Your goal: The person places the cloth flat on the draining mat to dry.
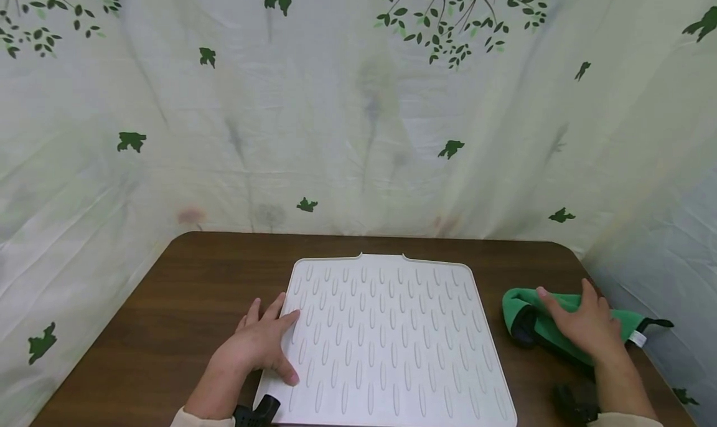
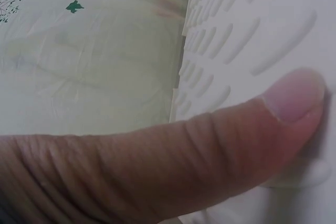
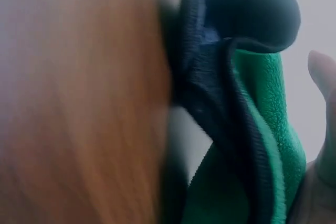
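A white drainboard-like panel (image 1: 386, 340) with rows of raised ridges lies on the brown table. My left hand (image 1: 257, 343) rests on its left edge, fingers spread. In the left wrist view the thumb (image 2: 236, 150) lies across the panel's ridged face (image 2: 283, 30). To the right sits a folded green cloth (image 1: 562, 337) with dark edging, a black loop and a white tag. Over it is my right hand (image 1: 590, 321), thumb and fingers apart. The right wrist view shows the cloth (image 3: 270, 87) bent over beside the thumb (image 3: 323, 72); whether they touch cannot be told.
The brown wooden table (image 1: 185, 302) has rounded far corners. A pale curtain (image 1: 336, 116) printed with green leaves hangs behind it and along the sides. Black cameras are strapped at the left wrist (image 1: 257, 411) and right wrist (image 1: 574, 405).
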{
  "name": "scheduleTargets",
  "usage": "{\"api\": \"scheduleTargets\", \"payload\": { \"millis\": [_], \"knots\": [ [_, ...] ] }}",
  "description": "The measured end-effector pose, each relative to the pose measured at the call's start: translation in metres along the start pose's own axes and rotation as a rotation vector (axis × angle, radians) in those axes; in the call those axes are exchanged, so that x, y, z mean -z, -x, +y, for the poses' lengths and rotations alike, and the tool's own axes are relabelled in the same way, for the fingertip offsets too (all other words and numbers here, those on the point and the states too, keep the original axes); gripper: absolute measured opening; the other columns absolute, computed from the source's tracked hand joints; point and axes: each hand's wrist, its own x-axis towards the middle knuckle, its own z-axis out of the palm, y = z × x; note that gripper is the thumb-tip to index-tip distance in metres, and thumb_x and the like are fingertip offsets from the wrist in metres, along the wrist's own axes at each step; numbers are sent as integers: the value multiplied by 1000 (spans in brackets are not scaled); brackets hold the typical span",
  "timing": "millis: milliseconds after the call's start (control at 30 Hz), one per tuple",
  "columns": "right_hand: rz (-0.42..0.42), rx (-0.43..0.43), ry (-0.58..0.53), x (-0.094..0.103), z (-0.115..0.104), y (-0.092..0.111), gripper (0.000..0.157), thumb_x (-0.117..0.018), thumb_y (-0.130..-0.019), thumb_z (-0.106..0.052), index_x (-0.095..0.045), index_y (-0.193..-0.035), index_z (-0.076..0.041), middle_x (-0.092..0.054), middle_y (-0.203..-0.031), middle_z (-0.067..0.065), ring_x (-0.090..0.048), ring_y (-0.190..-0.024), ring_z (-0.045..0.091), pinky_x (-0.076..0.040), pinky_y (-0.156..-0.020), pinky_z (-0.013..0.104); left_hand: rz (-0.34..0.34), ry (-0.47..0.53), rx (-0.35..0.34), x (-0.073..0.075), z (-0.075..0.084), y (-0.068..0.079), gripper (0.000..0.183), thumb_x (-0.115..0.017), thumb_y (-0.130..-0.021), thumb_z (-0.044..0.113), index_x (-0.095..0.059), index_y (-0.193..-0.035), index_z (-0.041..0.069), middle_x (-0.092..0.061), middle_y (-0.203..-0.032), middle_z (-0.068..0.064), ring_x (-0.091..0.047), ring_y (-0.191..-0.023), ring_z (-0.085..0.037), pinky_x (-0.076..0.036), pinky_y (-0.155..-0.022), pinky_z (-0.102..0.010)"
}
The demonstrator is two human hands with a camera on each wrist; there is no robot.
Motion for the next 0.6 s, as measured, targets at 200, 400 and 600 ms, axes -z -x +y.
{"api": "scheduleTargets", "payload": {
  "millis": [200, 400, 600],
  "knots": [
    [-114, -92, 82, -13, -11, 8, 131, -52, -86, -82, 16, -158, 4, 16, -148, 56, 12, -133, 80, -5, -96, 92, 3, 3, -3, -1, 0, 0, 122, -102, -46, 37, -48, -153, 12, -12, -172, -19, -1, -152, -60, -15, -114, -78],
    [-191, -172, 72, -17, -18, 12, 137, -63, -78, -83, 9, -160, 0, 23, -150, 50, 20, -126, 85, -7, -90, 96, 0, -1, -2, -2, 0, 0, 123, -102, -46, 38, -48, -153, 12, -12, -172, -19, -1, -152, -61, -15, -114, -78],
    [-162, -17, 187, -13, -19, 10, 122, -62, -83, -78, -22, -147, 18, -13, -143, 55, -11, -131, 74, -19, -96, 87, 0, 0, 4, -2, 0, -1, 123, -103, -45, 38, -48, -153, 12, -12, -172, -19, -1, -152, -61, -15, -115, -78]
  ]
}}
